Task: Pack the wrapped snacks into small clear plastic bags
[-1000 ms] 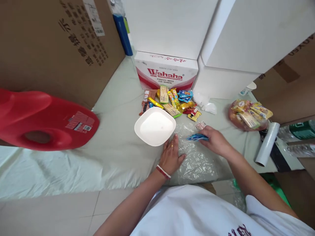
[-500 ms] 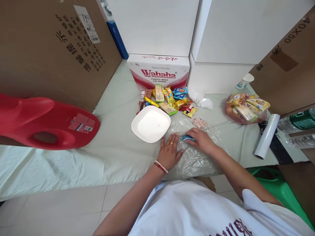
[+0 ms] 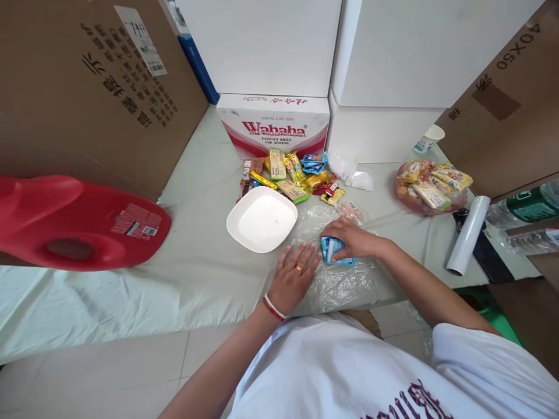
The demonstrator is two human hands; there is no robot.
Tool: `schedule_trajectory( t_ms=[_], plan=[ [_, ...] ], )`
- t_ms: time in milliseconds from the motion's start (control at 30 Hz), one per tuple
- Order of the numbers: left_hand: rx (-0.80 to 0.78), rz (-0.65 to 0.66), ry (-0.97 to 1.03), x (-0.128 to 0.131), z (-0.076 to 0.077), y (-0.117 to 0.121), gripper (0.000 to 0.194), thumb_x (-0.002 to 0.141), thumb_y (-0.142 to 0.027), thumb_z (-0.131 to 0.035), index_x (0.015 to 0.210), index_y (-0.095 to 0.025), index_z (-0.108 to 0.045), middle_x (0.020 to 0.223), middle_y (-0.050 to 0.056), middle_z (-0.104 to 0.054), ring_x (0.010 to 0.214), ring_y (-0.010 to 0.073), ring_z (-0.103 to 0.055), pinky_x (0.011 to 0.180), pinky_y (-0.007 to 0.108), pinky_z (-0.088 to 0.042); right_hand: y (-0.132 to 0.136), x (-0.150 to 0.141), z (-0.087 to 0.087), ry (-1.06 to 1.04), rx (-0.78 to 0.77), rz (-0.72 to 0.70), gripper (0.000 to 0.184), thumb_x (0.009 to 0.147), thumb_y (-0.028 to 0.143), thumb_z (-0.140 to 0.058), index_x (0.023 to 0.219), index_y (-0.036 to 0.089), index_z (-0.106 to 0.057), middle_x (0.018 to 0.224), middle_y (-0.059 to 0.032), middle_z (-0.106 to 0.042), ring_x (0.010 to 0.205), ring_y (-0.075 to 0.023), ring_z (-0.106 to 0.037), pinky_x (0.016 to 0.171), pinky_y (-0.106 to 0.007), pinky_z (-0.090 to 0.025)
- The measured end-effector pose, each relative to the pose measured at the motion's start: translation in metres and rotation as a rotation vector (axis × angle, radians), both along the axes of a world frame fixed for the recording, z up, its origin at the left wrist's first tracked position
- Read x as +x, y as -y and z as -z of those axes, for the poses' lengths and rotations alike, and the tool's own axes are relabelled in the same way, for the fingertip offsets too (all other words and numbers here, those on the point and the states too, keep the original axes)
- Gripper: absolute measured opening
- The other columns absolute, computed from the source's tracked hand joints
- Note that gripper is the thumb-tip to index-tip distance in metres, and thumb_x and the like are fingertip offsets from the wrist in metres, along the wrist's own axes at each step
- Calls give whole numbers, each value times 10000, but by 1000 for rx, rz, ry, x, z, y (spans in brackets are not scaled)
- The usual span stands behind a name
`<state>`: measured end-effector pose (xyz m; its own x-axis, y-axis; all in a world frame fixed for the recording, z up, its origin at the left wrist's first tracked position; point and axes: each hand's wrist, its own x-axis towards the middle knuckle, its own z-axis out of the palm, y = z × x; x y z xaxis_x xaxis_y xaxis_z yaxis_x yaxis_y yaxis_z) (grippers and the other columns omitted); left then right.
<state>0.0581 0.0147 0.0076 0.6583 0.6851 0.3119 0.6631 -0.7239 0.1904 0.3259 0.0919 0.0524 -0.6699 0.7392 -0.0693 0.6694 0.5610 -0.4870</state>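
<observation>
My right hand (image 3: 353, 237) grips a blue snack packet (image 3: 332, 250) over a crinkled clear plastic bag (image 3: 338, 288). Part of the packet is hidden under the fingers. My left hand (image 3: 290, 278) lies flat with fingers spread at the bag's left side, close to the packet and holding nothing. Just beyond it stands a white dish (image 3: 261, 221) with nothing in it. Behind the dish is a pile of wrapped snacks (image 3: 293, 169), with blue packets (image 3: 313, 163) among them. A pink packet (image 3: 350, 212) lies past my right hand.
A Wahaha carton (image 3: 274, 131) and white boxes (image 3: 386, 58) close off the back. To the left lies a red jug (image 3: 109, 224). A bowl of snacks (image 3: 406, 201), a white roll (image 3: 469, 235), a paper cup (image 3: 430, 138) and plastic bottles (image 3: 530, 209) are at the right.
The blue packet has turned so that its printed face shows more, and my right hand has shifted over it. My left hand has slid slightly left and nearer to me.
</observation>
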Motion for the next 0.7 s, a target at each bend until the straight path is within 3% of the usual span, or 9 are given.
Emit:
schedule_trajectory(
  t_ms=[100, 167, 233, 333, 500, 567, 700],
  plan=[
    [-67, 95, 0, -8, 4, 0, 486, 988, -146, -449, 1449, -273, -536, 1506, 70, -572, 1454, 225, -456, 1260, 513, -238, 22, 18, -15, -133, 125, 119, 510, 881, 520, -719, 1290, 222, -665, 1360, -145, -604, 1266, -313, -499, 1089, -496, -368],
    [-150, 55, 5, -13, 7, -3, 439, 996, -186, -447, 1417, -226, -566, 1479, 106, -591, 1401, 234, -516, 1223, 518, -313, 46, 33, -26, -198, 109, 183, 303, 970, 463, -615, 1161, 249, -711, 1201, -110, -680, 1165, -270, -570, 1042, -464, -422],
    [-204, 5, 9, -16, 9, -8, 404, 1003, -241, -455, 1380, -198, -595, 1483, 126, -582, 1387, 250, -526, 1188, 519, -362, 70, 45, -32, -233, 53, 212, 227, 1007, 415, -559, 1061, 272, -727, 1032, -75, -716, 1021, -239, -616, 951, -425, -479],
    [-229, 13, 0, -18, 8, -12, 381, 1003, -245, -446, 1337, -216, -629, 1496, 113, -572, 1411, 259, -499, 1183, 530, -360, 94, 42, -28, -173, 104, 279, 239, 983, 418, -600, 1148, 288, -714, 1082, -92, -710, 1035, -264, -599, 921, -444, -494],
    [-206, 18, -23, -16, 7, -11, 382, 1012, -238, -433, 1340, -209, -626, 1505, 115, -564, 1414, 258, -496, 1198, 535, -335, 97, 1, -8, 132, 200, 302, 652, 826, 437, -798, 1403, 241, -568, 1305, -160, -620, 1211, -364, -493, 970, -516, -446],
    [-197, 14, -39, -16, 8, -9, 388, 1017, -238, -428, 1354, -208, -617, 1516, 112, -554, 1419, 256, -493, 1201, 530, -333, 94, -7, -5, 195, 202, 291, 642, 819, 346, -805, 1399, 220, -559, 1291, -165, -618, 1197, -368, -487, 958, -509, -437],
    [-186, 7, -53, -17, 10, -8, 411, 1019, -229, -420, 1391, -218, -593, 1539, 102, -532, 1437, 250, -475, 1213, 530, -316, 87, -7, -8, 137, 218, 246, 436, 877, 167, -685, 1308, 209, -629, 1183, -134, -652, 1112, -318, -494, 931, -459, -429]
  ],
)
